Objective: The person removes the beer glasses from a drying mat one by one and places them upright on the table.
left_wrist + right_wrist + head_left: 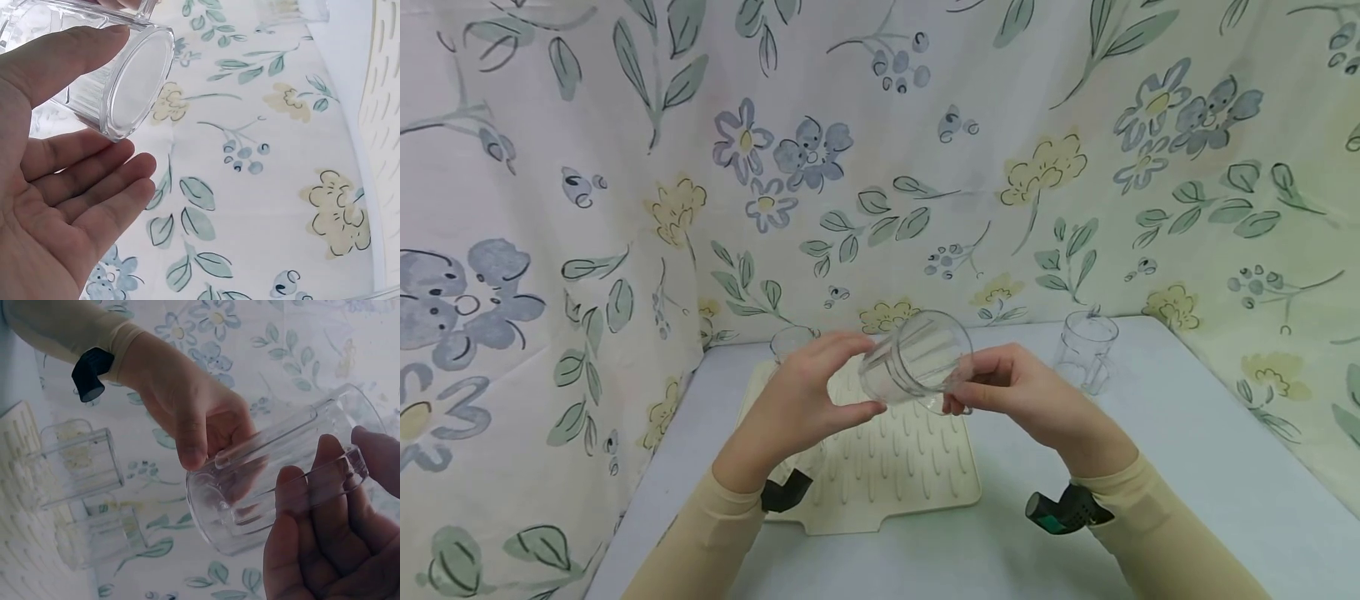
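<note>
A clear mug [917, 358] is held tilted in the air between both hands, its mouth toward the right. The left hand [805, 400] holds it near the base, thumb on one side and fingers on the other. In the left wrist view, the thumb lies along the wall of the mug [87, 94] and the other fingers of the left hand [69, 206] spread beneath the base. The right hand [1022, 392] grips the handle, fingers curled, as the right wrist view also shows on the mug [275, 475].
Below lies a cream ridged drying mat [917, 479] on a white table [1045, 467]. One clear mug [1086, 354] stands at the back right. Another clear vessel [792, 340] shows behind the left hand. The right wrist view shows two clear mugs [84, 469] by the mat. Floral curtain [880, 242] surrounds the table.
</note>
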`<action>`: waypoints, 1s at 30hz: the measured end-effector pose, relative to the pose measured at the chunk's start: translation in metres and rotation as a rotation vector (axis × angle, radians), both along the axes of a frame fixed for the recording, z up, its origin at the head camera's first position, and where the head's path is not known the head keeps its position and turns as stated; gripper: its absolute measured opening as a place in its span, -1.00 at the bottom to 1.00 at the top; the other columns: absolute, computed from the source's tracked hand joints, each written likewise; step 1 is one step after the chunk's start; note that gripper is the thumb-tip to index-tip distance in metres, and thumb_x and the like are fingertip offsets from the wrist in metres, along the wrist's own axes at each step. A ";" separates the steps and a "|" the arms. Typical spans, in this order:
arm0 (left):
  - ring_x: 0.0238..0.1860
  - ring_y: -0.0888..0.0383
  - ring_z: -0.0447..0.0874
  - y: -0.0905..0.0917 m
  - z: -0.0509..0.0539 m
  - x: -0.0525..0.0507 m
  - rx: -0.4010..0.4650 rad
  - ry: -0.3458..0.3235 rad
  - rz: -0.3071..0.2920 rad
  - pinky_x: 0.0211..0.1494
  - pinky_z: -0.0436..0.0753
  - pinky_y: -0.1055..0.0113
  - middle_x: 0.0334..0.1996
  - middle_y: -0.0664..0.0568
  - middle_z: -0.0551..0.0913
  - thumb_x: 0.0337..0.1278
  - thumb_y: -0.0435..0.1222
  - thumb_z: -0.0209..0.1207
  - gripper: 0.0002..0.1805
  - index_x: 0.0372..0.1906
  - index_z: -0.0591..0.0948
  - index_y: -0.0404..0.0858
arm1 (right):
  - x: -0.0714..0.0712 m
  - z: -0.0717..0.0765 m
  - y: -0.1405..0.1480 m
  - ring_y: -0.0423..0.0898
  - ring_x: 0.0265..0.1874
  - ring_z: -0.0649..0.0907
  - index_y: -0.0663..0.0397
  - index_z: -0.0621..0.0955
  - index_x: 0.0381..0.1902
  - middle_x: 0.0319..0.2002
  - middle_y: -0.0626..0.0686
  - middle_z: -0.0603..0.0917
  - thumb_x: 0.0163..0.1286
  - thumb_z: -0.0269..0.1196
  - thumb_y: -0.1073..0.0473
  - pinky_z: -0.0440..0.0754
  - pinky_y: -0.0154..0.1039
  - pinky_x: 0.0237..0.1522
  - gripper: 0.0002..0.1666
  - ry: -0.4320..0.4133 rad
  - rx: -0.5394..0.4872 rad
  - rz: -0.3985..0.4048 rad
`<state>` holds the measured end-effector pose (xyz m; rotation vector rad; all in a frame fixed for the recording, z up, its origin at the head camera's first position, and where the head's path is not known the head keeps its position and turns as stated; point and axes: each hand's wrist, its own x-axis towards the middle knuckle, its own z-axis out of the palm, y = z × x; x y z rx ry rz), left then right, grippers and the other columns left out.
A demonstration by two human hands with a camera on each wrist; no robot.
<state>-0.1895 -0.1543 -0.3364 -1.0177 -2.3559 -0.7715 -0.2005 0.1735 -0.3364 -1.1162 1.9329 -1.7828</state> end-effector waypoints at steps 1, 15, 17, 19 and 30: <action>0.34 0.07 0.73 0.000 0.000 0.000 -0.004 -0.005 -0.002 0.41 0.76 0.03 0.33 0.08 0.74 0.05 -0.12 0.74 -0.23 0.38 0.68 -0.14 | 0.000 0.000 0.000 -0.09 -0.14 0.80 0.15 0.79 -0.13 -0.23 -0.08 0.83 0.65 0.23 0.40 0.82 -0.11 0.12 -0.80 -0.002 0.002 -0.009; 0.34 0.04 0.77 -0.009 -0.001 -0.003 -0.049 0.007 0.088 0.37 0.78 0.07 0.31 0.04 0.77 0.21 -0.09 0.65 -0.34 0.36 0.72 -0.19 | -0.007 -0.001 0.007 -0.01 -0.15 0.73 0.11 0.79 -0.17 -0.27 -0.09 0.79 0.72 0.19 0.29 0.75 -0.16 0.10 -0.73 -0.015 0.021 -0.115; 0.34 0.03 0.77 -0.014 0.001 -0.002 -0.032 0.019 0.104 0.36 0.78 0.05 0.31 0.06 0.77 0.23 -0.08 0.64 -0.35 0.36 0.72 -0.17 | -0.009 0.000 0.010 -0.02 -0.13 0.76 0.11 0.81 -0.13 -0.26 -0.11 0.82 0.74 0.18 0.26 0.76 -0.15 0.12 -0.73 -0.035 0.023 -0.135; 0.35 0.02 0.76 -0.020 0.004 -0.002 -0.014 0.031 0.116 0.37 0.77 0.03 0.31 0.06 0.77 0.24 -0.09 0.63 -0.37 0.36 0.72 -0.16 | -0.011 0.001 0.013 -0.01 -0.11 0.79 0.12 0.81 -0.11 -0.24 -0.11 0.83 0.75 0.17 0.24 0.76 -0.15 0.13 -0.72 -0.048 0.025 -0.153; 0.29 -0.01 0.76 -0.044 0.021 0.001 0.068 0.061 0.161 0.35 0.76 -0.04 0.25 0.02 0.81 0.25 -0.24 0.61 -0.45 0.31 0.76 -0.19 | -0.032 0.002 0.035 -0.08 -0.10 0.82 -0.06 0.86 -0.09 -0.23 -0.12 0.84 0.77 0.17 0.23 0.78 -0.28 0.08 -0.67 -0.096 0.016 -0.293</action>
